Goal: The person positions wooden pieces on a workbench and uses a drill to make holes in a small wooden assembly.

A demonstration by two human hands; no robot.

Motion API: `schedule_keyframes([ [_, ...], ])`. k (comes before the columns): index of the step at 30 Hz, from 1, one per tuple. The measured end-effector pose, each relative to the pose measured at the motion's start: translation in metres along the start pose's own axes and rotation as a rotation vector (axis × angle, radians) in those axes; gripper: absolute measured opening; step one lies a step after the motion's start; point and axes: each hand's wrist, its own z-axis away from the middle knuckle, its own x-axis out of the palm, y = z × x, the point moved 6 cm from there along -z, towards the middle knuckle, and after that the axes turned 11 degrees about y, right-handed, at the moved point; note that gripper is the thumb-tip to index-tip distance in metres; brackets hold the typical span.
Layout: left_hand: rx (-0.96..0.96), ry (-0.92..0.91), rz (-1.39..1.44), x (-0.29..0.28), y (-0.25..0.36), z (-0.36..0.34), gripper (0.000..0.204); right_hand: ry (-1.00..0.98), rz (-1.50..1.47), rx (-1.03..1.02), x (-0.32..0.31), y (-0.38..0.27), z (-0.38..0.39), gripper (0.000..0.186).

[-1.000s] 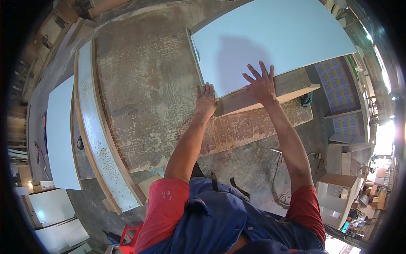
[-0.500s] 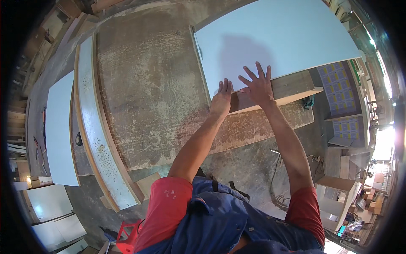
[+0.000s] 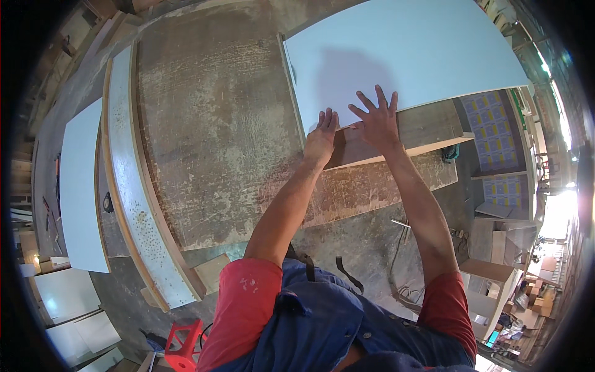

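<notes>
A large pale-blue-white panel lies over a wooden box-like frame on the far right of the worn worktable. My left hand rests at the panel's near left corner, its fingers stretched and close together over the edge. Just right of it, my right hand lies flat with fingers spread on the panel's near edge. Neither hand holds anything that I can see. The undersides of both palms are hidden.
A long white board with wooden rims crosses the left side, beside another white panel. A teal power tool sits under the frame's right end. A red plastic stool stands at lower left. Cables lie on the floor.
My left hand has shifted slightly left and up along the panel's corner. The right hand stays almost where it was, fingers still spread. The whole view has tilted a little.
</notes>
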Motion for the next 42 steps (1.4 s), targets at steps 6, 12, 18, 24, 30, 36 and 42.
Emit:
schedule_keyframes([
  [6, 0.014, 0.061, 0.011, 0.000, 0.000, -0.005, 0.063, 0.017, 0.005, 0.004, 0.000, 0.003, -0.006, 0.051],
  [12, -0.078, 0.205, 0.105, 0.000, 0.033, 0.000, 0.068, 0.004, 0.048, -0.035, 0.000, 0.005, -0.003, 0.052],
  [18, -0.089, 0.191, 0.202, -0.008, -0.008, 0.003, 0.059, 0.356, -0.174, 0.012, -0.044, 0.050, -0.017, 0.055],
  [24, -0.235, 0.261, 0.370, -0.014, 0.061, 0.029, 0.053, 1.218, -0.693, 1.207, -0.133, 0.257, 0.024, 0.069],
  [30, -0.956, 0.164, 0.853, 0.037, 0.045, 0.034, 0.078, 0.990, -1.611, 1.294, -0.062, 0.368, 0.016, 0.053],
  [36, -1.149, 0.121, 0.673, 0.032, 0.060, 0.007, 0.093, 1.005, -1.420, 1.319, -0.050, 0.383, 0.044, 0.047],
  [42, -1.026, 0.326, 0.397, 0.028, 0.066, -0.003, 0.105, 1.091, -1.536, 1.221, -0.049, 0.376, 0.020, 0.043],
])
